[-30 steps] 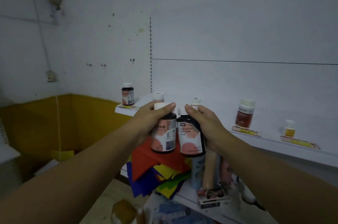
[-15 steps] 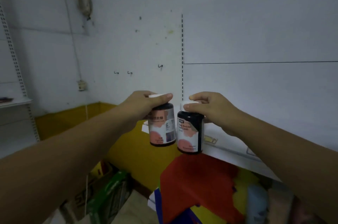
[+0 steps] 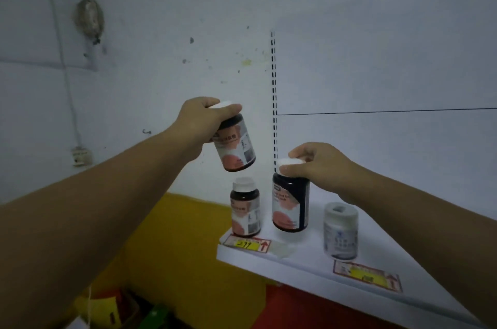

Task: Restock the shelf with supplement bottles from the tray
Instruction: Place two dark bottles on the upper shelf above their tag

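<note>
At the white shelf's (image 3: 304, 258) front edge lies a yellow price tag (image 3: 246, 244), with a white bottle (image 3: 341, 232) to its right. Behind the tag stands a dark supplement bottle (image 3: 245, 207). Just beside it, the right hand (image 3: 322, 164) pinches the cap of a second dark bottle (image 3: 290, 205), low on the shelf; whether it touches I cannot tell. Above them, the left hand's (image 3: 200, 120) fingers curl round the cap of a tilted third bottle (image 3: 235, 148), held in the air.

The white wall (image 3: 161, 19) in front of me was stained and speckled. A thin cable (image 3: 67, 81) ran down it past a grey lump (image 3: 89, 18) to a small wall box (image 3: 80, 155), with a metal hook (image 3: 146, 131) to the right of that. Below, a yellow wall band (image 3: 183, 261) took over. A slotted upright strip (image 3: 273, 92) stood further right, and a yellow price label (image 3: 246, 244) read 299.
</note>
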Demonstrator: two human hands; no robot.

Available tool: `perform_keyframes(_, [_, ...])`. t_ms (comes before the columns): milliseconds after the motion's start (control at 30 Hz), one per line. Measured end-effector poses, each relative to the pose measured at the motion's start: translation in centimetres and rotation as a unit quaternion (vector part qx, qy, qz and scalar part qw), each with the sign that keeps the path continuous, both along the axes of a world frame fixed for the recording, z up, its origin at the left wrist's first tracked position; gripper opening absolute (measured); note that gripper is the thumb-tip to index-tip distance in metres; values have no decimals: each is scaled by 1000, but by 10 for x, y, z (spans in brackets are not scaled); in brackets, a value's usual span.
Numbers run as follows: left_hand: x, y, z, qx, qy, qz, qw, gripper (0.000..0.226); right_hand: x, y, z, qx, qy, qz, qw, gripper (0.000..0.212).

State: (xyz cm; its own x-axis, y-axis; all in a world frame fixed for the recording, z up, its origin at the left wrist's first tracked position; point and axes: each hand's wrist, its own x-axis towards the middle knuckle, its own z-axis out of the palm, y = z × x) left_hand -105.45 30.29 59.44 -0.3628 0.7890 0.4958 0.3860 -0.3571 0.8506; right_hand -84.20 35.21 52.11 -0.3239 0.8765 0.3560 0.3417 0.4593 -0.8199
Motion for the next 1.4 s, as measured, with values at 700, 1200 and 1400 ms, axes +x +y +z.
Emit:
perform_keyframes(700, [-37,140,-73,-267,144,-206,930,44,-49,16,-35,74,-246,-108,960,35])
perform_keyframes(1200, [-18,133,-73,-234,223,-194,926,73,-46,5,-48,131,-283,-163,936,55])
perform_keyframes(1400, [26,82,-48,-96,508,-186,835,72,25,-36,-26,160,-480,-256,824,66])
